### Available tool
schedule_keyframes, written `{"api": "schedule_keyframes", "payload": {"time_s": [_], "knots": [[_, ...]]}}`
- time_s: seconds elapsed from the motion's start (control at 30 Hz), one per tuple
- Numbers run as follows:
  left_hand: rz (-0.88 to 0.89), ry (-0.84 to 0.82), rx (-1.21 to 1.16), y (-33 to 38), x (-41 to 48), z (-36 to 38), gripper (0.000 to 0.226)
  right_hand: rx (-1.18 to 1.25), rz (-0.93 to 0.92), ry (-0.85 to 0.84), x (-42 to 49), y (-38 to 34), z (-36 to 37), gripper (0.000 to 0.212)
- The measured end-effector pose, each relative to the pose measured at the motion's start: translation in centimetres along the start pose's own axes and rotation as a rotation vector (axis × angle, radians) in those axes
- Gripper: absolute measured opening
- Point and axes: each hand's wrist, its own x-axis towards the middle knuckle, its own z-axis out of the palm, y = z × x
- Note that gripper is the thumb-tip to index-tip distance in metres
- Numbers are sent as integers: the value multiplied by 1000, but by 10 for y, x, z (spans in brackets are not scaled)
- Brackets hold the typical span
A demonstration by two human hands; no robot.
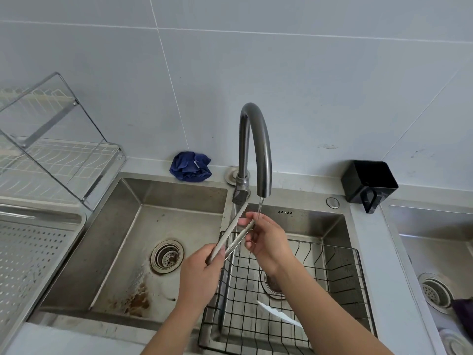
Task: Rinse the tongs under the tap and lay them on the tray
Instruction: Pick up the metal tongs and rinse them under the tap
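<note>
Tongs [231, 235], one pair, gripped by left hand [202, 270] and right hand [266, 242] under one tap [256, 139].

Grey countertop [368, 252] with sinks set in, tap [256, 144] as landmark.

Left of tap base: crumpled blue cloth [190, 166] on the back ledge; further left a wire dish rack [58, 160], with a perforated metal tray [30, 257] in front of it. Right of tap: black container [368, 181] on the ledge. Below tap: left basin [143, 242] and right basin holding a black wire basket [294, 290].
</note>
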Motion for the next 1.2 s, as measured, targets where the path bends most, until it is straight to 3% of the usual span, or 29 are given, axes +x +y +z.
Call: {"api": "schedule_keyframes", "payload": {"time_s": [0.17, 0.23, 0.3, 0.37, 0.5, 0.6, 0.67, 0.87, 1.03, 1.1, 1.2], "knots": [[-411, -176, -401, 2, 9, 2, 32, 106, 25, -22, 3, -4, 6, 47], [-466, -261, -462, 1, 9, 2, 40, 125, -13, -113, 2, -6, 8, 38], [-487, -287, -480, -1, 10, 3, 44, 99, -69, -220, -2, -6, 7, 16], [-463, -272, -410, -2, 11, 5, 47, 25, -92, -223, -7, -8, 6, 12], [-237, -222, -215, 4, 8, 17, 55, -258, -199, -6, -8, -15, 8, 24], [-123, -245, -12, 10, 12, 30, 35, -399, -264, -90, -16, -20, 14, 10], [-168, -288, -121, 14, 18, 37, 19, -454, -276, -135, -23, -25, 15, 14], [-236, -375, -362, 31, 31, 52, 13, -701, -447, -42, -33, -38, 1, 26], [-236, -496, -539, 46, 35, 57, 22, -675, -613, 464, -34, -38, -28, 10], [-218, -558, -549, 47, 34, 58, 27, -690, -498, 394, -31, -40, -33, 5], [-222, -623, -577, 45, 32, 59, 24, -727, -381, 191, -31, -40, -31, 22]]}}
